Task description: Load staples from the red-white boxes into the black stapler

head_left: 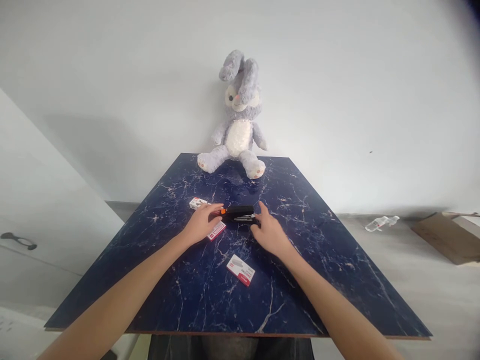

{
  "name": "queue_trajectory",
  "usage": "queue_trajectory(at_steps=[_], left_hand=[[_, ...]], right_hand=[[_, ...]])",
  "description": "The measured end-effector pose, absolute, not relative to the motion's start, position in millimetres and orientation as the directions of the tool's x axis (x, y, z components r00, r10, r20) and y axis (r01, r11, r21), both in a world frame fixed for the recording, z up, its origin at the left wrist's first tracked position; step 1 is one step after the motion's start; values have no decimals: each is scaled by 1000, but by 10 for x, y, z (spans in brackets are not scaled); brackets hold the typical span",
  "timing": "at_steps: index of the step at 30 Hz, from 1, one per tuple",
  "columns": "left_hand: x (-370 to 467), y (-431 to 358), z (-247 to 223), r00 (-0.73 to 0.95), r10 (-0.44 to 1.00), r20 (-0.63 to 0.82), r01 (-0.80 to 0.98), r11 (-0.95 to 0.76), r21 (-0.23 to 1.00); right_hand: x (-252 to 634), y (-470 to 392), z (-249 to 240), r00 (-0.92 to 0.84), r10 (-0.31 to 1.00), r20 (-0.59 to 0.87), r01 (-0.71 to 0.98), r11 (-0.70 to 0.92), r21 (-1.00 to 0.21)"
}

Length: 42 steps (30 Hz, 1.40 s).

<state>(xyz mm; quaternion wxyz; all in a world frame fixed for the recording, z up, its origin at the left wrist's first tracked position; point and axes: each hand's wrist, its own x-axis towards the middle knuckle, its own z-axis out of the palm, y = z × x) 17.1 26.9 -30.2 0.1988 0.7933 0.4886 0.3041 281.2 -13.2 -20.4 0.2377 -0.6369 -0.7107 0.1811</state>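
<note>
A black stapler [240, 211] with an orange part at its left end lies on the blue marbled table [195, 300]. My left hand [202, 221] has its fingers closed round the stapler's left end. At the other end, my right hand [268, 230] has its index finger stretched out and its other fingers near the stapler's opening. A small white box [197, 202] is partly behind my left hand. Beside that hand's palm is a red-and-white box [217, 230]. Nearer to me lies another red-and-white box [240, 270].
A grey plush rabbit [239, 135] sits at the table's far edge against the wall. On the floor to the right are a clear plastic bottle [377, 223] and a cardboard box [446, 236]. A white door with a dark handle [18, 241] stands left.
</note>
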Motion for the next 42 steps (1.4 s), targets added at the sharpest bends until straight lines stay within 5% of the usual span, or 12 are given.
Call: queue_trajectory(at_steps=[8,14,21,24,30,38,42], left_hand=[[217,226,-230,352,890,291,639,-455,621],[374,-63,-147,598,773,212,539,-584,607],[-142,106,50,756,655,-14,547,-620,562],[-177,120,64,744,664,-74,577,-583,572],[29,3,-48,697,715,51,575,-600,556],[-26,81,-184,608,786,113,602,-549,581],[-97,103,-153,642,764,61,551,-516,656]], right_hand=[[2633,-63,-446,-263,950,167,750,311,-584],[2735,-207,23,-58,956,289,874,188,-448],[2439,-1066,218,-59,998,-20,963,52,-266],[2267,-1273,94,-272,961,-57,909,237,-342],[2425,-1058,147,-693,715,-90,620,527,-581],[2348,-786,163,-779,624,-62,532,605,-592],[2366,-706,251,-694,719,43,606,615,-505]])
